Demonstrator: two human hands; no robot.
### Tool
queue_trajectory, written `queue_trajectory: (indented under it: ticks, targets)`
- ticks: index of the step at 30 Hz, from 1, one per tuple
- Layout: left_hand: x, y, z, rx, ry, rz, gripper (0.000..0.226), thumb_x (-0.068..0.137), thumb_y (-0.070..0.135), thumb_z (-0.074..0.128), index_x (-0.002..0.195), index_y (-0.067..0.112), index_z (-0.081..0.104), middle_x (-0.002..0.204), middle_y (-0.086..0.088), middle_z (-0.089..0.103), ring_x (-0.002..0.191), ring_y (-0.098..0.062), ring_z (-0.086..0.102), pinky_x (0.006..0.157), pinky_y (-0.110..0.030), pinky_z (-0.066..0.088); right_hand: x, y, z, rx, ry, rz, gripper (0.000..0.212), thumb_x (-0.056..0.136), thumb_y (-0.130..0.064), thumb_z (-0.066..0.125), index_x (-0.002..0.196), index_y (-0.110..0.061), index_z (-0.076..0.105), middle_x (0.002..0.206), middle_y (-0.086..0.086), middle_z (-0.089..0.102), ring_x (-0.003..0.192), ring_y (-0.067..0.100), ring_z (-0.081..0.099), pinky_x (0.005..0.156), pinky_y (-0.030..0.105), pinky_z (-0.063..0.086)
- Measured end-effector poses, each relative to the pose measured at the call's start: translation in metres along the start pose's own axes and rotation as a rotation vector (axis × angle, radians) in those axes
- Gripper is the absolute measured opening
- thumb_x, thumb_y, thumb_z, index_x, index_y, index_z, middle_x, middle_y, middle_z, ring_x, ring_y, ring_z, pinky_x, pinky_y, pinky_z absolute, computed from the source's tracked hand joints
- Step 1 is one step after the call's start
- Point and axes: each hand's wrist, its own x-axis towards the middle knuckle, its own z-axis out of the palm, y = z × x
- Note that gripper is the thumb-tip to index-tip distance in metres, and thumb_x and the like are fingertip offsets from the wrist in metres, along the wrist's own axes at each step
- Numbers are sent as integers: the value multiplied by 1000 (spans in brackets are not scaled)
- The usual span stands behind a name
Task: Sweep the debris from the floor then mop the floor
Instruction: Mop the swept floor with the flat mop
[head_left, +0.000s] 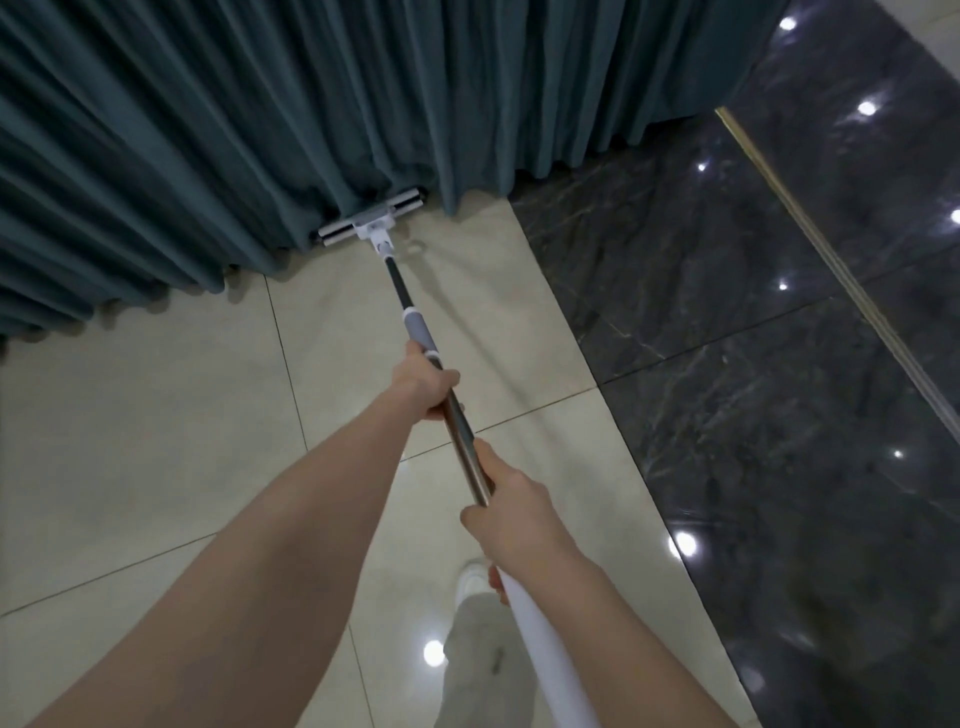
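The mop head (370, 224) lies flat on the pale tiled floor (156, 415), pressed against the hem of the dark green curtain (208, 130), with its left end tucked just under the folds. From the mop head the one long handle (457, 426) runs back toward the person. The left hand (426, 387) is nearer the mop head, its grip wrapped fully closed around the metal shaft just behind the grey collar. The right hand (511, 499) sits farther from the mop head, its grip likewise closed tight on the shaft where the metal meets the white upper section.

As a judgement, the sweeping step looks finished: no debris shows on the tiles near the mop head, and the tool in use is a mop, not a broom. Mopping is under way along the curtain edge. The dark marble strip (753, 364) to the right of the mop head shows no clear sign of being mopped or not; I cannot tell.

Counted: one mop, one curtain, two hands, one white shoe (471, 579) behind the mop head, one brass strip (831, 270) in the marble.
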Motion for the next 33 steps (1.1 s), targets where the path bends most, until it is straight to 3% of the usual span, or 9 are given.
queue_trajectory:
  ticks: [4,9,13,16,19,24,27,30,33]
  targets:
    - [-37,-25,16,-18,-40,-20,44,86,4,60,116,20,31,110,-19,48,62,-38,67,40,-34,52,-37,31,3,-45,-21,22,82,84,-7,47,148,-50,18,86,1,53,61,24,60,62,40,61]
    - [-106,-61,51,-32,-55,-53,40,89,4,57,115,17,29,111,-20,48,55,-34,65,36,-33,50,-102,89,-4,-81,-38,26,83,81,-11,47,147,-52,17,97,4,60,71,24,62,70,38,60]
    - [-167,-98,98,-9,-23,-28,35,91,11,53,113,21,28,110,-20,53,70,-38,67,52,-47,58,-159,141,-27,-149,-63,0,86,72,-20,47,147,-52,20,95,4,64,84,23,64,78,33,57]
    - [-212,-116,132,-50,-8,-38,39,90,14,54,117,20,27,110,-20,52,84,-43,66,61,-55,58,-197,179,-56,-177,-95,-56,88,64,-32,48,148,-44,28,93,-3,63,82,15,63,76,22,53]
    - [-256,-133,163,-97,3,-61,48,89,16,56,125,17,26,104,-15,52,89,-40,65,66,-52,59,-233,215,-81,-198,-122,-92,81,71,-20,55,147,-42,35,81,-9,58,63,5,56,65,14,47]
    - [-323,-164,214,-141,33,-95,54,88,15,57,132,15,25,89,-8,48,88,-38,64,63,-47,59,-291,273,-105,-189,-138,-110,75,76,-11,60,142,-42,44,77,-9,61,59,-5,57,61,7,43]
    - [-351,-180,238,-125,28,-113,55,87,16,56,132,18,24,91,-11,52,84,-39,66,61,-49,59,-322,298,-111,-153,-148,-86,69,77,-12,60,126,-58,44,77,-11,63,60,-9,58,64,7,46]
    - [-368,-187,252,-119,24,-136,49,89,16,56,128,17,27,91,-11,51,82,-39,66,58,-48,59,-338,311,-113,-138,-124,-83,66,75,-15,59,105,-71,39,83,-8,67,67,-3,61,73,12,51]
    - [-368,-181,249,-94,49,-118,46,91,15,54,129,15,30,96,-12,51,81,-33,62,44,-35,53,-330,311,-113,-148,-148,-69,70,78,-13,58,133,-55,44,91,-13,66,76,4,65,74,11,52]
